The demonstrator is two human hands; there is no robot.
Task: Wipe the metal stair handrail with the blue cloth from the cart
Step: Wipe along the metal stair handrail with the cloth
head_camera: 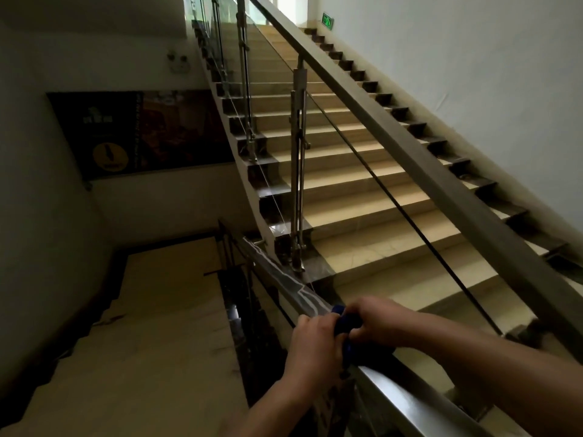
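A shiny metal handrail (pixel 277 272) runs diagonally from the lower right up to the stair's foot. The blue cloth (pixel 345 326) is bunched on top of this rail, mostly hidden between my hands. My left hand (pixel 310 345) grips the cloth and the rail from the left side. My right hand (pixel 378 323) is closed over the cloth from the right, pressing it onto the rail. Both forearms reach in from the bottom of the view.
A second, longer handrail (pixel 410 143) climbs beside a glass panel and steel posts (pixel 298 171) along tan stairs (pixel 356 190). A lower landing (pixel 164 326) lies on the left. A dark poster (pixel 138 130) hangs on the left wall, and a white wall bounds the right.
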